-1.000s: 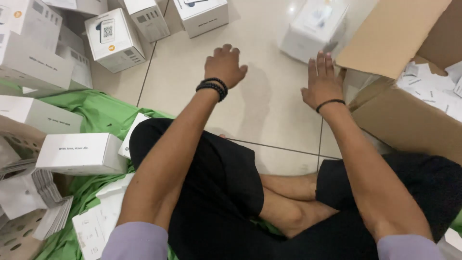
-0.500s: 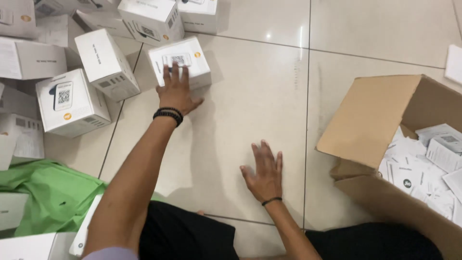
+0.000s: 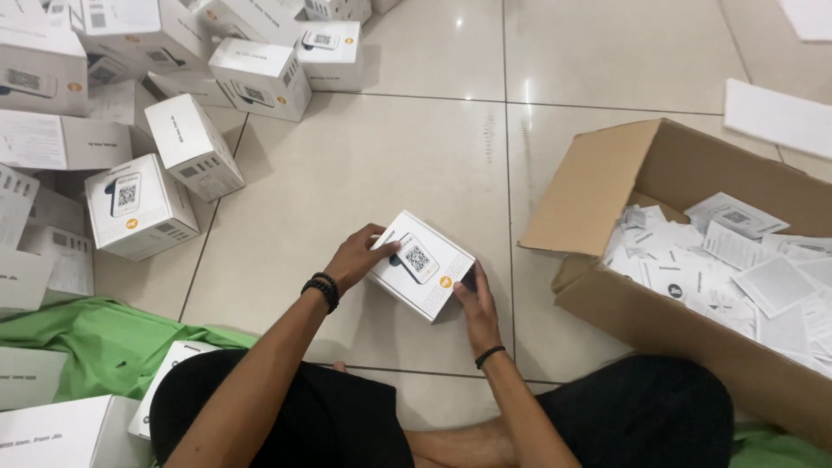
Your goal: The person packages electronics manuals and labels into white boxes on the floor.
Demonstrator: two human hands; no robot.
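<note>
A: While the person sits on the floor point(image 3: 390, 147), what do the hands hold?

B: Left hand point(image 3: 354, 257) and right hand point(image 3: 475, 299) grip a white box point(image 3: 422, 264) by its ends, keeping it steady above the tiles, beside the cardboard box point(image 3: 607, 186).

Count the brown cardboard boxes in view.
1. The open brown cardboard box sits on the tiled floor to the person's right, filled with white paper leaflets. More could lie outside the frame.

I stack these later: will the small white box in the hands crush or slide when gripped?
The white box keeps square edges between the left hand and right hand, so probably stiff. Its smooth card may slip on the glossy tiled floor.
</note>
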